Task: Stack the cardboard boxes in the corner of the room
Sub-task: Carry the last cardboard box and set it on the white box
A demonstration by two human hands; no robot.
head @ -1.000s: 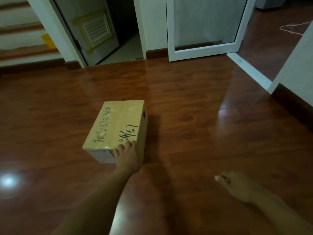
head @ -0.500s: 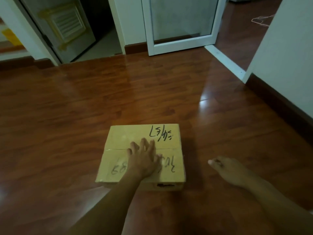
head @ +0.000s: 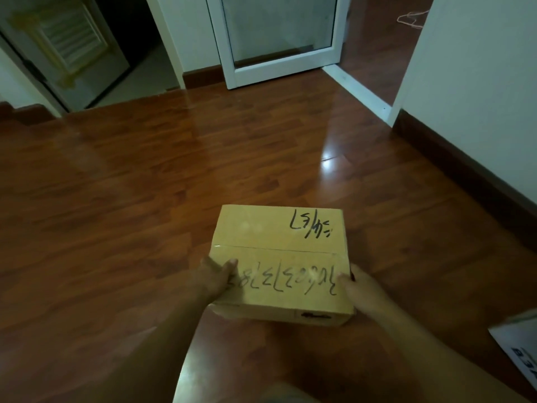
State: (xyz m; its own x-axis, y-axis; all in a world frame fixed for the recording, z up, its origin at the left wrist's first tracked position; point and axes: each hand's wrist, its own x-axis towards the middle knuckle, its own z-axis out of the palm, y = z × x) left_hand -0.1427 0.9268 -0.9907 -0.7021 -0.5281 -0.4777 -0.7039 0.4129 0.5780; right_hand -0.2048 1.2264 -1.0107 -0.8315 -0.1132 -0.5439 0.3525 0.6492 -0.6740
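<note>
A tan cardboard box [head: 279, 242] with black handwriting on its lid is right in front of me over the wooden floor [head: 145, 213]. My left hand [head: 213, 279] grips its near left edge, thumb on the lid. My right hand [head: 359, 289] clasps the near right edge, thumb over the top. Whether the box rests on the floor or is lifted I cannot tell.
A white box corner with print [head: 520, 344] pokes in at the lower right. A white wall with dark skirting [head: 479, 112] runs along the right. Ahead are a white-framed glass door [head: 279, 39] and an open dark doorway [head: 130, 53].
My left hand slid from the lid's middle to the left edge. My right hand came in from the floor side and took the right edge. The box is now nearer to me.
</note>
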